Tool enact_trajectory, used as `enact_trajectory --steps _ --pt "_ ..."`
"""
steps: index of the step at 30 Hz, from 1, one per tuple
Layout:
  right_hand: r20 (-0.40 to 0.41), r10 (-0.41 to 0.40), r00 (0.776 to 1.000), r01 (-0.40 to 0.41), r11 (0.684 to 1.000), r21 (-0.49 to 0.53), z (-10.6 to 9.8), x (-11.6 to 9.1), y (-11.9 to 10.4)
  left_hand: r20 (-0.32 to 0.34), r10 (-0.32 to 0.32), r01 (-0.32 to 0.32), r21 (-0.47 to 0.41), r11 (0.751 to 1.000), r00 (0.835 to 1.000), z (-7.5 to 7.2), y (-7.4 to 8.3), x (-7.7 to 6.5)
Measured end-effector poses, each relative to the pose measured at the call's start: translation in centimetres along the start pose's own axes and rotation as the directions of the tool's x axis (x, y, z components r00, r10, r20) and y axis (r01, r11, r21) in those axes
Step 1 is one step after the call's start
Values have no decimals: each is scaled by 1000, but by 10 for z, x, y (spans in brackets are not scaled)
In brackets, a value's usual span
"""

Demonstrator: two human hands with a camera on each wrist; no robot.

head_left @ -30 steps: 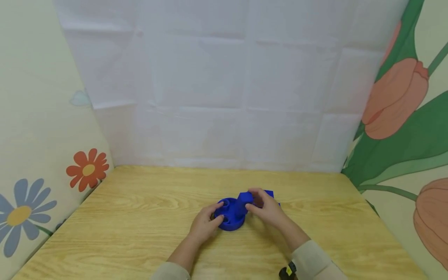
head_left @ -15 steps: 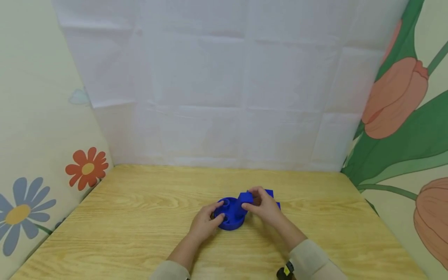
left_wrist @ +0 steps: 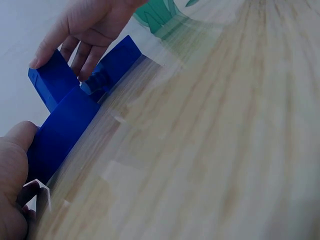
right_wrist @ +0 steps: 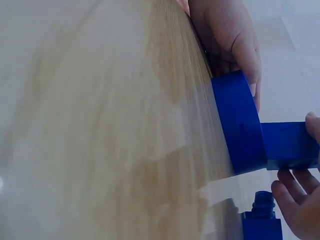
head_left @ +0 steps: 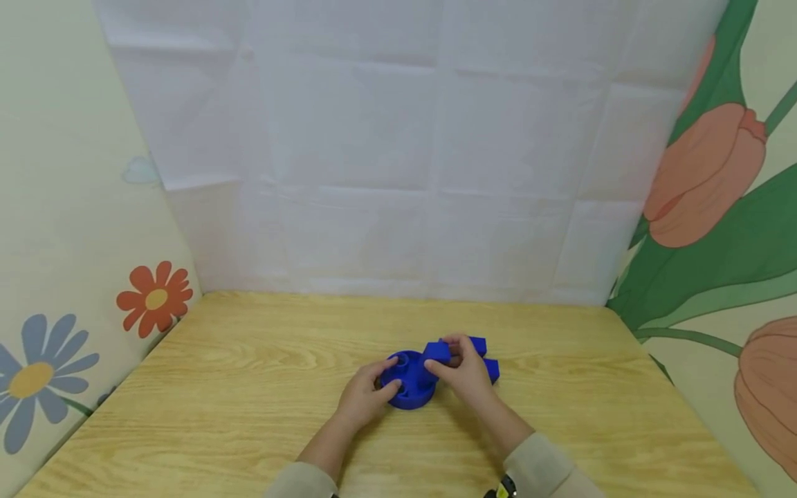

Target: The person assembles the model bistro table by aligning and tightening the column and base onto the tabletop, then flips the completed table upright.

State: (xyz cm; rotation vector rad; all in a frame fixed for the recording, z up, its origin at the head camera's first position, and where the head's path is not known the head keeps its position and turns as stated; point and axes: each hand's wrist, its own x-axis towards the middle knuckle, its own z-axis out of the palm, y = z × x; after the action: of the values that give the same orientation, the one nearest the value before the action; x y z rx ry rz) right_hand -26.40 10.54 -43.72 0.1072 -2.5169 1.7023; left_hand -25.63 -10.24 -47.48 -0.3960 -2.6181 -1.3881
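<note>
A blue round base (head_left: 412,400) with raised ring sockets sits on the wooden table. My left hand (head_left: 366,396) grips its left side, thumb and fingers over the rim. At the base's right side a blue rectangular block (head_left: 438,352) stands upright. My right hand (head_left: 465,373) pinches this block near its top, thumb in front and fingers behind. In the right wrist view the block (right_wrist: 289,142) meets the base (right_wrist: 239,125); its lower end is hidden inside. Behind the right hand lie two more blue blocks, one far (head_left: 478,345) and one nearer (head_left: 492,369).
One loose block (right_wrist: 262,227) shows a threaded neck in the right wrist view. Wood-grain table (head_left: 249,387) surrounds the parts. A white cloth (head_left: 398,173) hangs behind it, with flower-printed cloth (head_left: 703,277) at the sides.
My right hand has turned around the upright block, its thumb sliding left across the front and its wrist swinging left. More of the nearer loose block shows. The left hand and base stay put.
</note>
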Motion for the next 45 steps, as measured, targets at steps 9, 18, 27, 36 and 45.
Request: enact_trajectory --steps 9,18,27,36,45 --pt "-34 5 999 -3 999 38 3 -2 1 20 -28 28 2 1000 999 -2 4 1" --pt "-69 -50 996 52 999 18 5 -4 1 24 -28 28 -1 1000 999 -2 5 2" --pt "-57 -92 994 95 995 40 -2 -6 8 -20 -22 22 -4 1000 1000 1 2 -4" --pt "-150 -105 983 96 993 -62 -50 -4 32 -89 -23 18 -59 998 996 11 13 -1" --pt "-52 46 998 -54 987 -153 -73 2 58 -153 -69 58 -78 995 986 45 60 15"
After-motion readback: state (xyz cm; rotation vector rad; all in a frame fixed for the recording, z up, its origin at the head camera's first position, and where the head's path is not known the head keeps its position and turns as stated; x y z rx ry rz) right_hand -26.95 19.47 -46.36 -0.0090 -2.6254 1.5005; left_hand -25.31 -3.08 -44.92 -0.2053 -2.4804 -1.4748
